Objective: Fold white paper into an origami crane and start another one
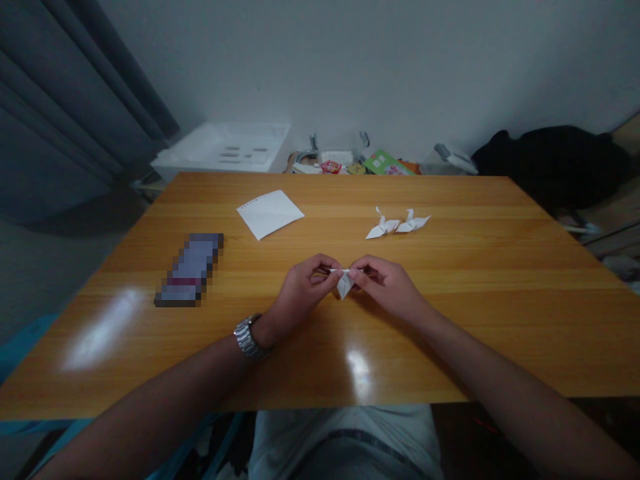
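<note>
Between my two hands is a small piece of folded white paper point(344, 287), its pointed end hanging down toward me. My left hand point(311, 283), with a metal watch on its wrist, pinches the paper's left side between thumb and fingers. On the other side my right hand point(383, 283) pinches it the same way, and the thumbs almost meet in front. Fingers cover the paper's upper corners. Beyond my right hand stand two folded paper cranes, a left crane point(384, 227) and a right crane point(413, 222), close together on the table.
A sheet of white paper point(271, 214) with a perforated edge lies on the wooden table point(490, 267). To the left is a blurred-out phone point(190, 270). Behind the far edge are a white plastic bin point(225, 150), a green packet point(385, 163) and a black cloth heap point(550, 163).
</note>
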`<state>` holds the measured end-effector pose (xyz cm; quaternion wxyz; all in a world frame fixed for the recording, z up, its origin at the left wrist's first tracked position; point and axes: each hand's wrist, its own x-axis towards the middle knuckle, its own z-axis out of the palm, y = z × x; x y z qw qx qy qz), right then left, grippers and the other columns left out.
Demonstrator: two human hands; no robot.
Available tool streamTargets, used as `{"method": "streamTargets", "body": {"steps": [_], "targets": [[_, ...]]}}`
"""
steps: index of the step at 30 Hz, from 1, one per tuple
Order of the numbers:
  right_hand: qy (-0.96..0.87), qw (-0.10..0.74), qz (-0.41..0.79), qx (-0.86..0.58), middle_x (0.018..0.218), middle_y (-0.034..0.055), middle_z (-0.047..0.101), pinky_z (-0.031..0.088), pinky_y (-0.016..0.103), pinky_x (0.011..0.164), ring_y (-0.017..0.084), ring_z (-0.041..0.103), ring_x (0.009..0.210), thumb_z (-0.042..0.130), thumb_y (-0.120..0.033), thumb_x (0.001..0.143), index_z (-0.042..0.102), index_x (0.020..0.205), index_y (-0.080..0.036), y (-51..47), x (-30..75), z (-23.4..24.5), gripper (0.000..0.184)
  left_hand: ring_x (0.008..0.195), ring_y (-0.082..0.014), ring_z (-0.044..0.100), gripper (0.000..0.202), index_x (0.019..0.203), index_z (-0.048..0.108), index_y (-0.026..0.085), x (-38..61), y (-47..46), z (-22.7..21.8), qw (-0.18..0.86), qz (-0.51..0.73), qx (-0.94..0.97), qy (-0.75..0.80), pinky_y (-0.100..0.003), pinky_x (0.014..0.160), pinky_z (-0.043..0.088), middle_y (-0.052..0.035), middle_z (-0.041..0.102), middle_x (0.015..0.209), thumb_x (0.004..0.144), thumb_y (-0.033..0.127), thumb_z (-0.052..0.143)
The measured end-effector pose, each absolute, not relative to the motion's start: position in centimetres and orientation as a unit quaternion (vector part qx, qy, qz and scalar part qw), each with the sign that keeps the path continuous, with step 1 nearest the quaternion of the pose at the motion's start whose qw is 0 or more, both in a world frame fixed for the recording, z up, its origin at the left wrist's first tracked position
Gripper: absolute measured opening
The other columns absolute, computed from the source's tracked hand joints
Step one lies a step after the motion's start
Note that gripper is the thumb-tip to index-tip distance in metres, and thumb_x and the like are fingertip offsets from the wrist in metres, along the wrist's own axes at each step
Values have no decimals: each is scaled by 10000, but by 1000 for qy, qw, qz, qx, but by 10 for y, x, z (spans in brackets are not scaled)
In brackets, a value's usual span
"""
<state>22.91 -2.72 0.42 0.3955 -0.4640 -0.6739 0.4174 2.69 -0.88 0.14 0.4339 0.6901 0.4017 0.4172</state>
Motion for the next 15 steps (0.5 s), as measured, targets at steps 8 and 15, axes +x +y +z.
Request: {"method": "streamTargets", "body": {"steps": [8, 15], "targets": [[-700, 389, 369, -471, 844, 29, 729, 509, 286, 706, 172, 655, 763, 614, -373, 951, 704, 908, -203, -29, 228, 8, 197, 724, -134, 718, 101, 892, 659, 165, 28, -10, 4, 439, 408, 689, 407, -218, 663, 597, -28, 744, 815, 888, 266, 664], [-709, 385, 347, -478, 839, 27, 728, 490, 294, 688, 174, 650, 748, 611, -401, 954, 701, 899, -213, -31, 228, 8, 215, 754, -138, 716, 125, 889, 677, 167, 28, -9, 7, 441, 397, 701, 396, -222, 683, 594, -40, 749, 850, 888, 292, 682]]}}
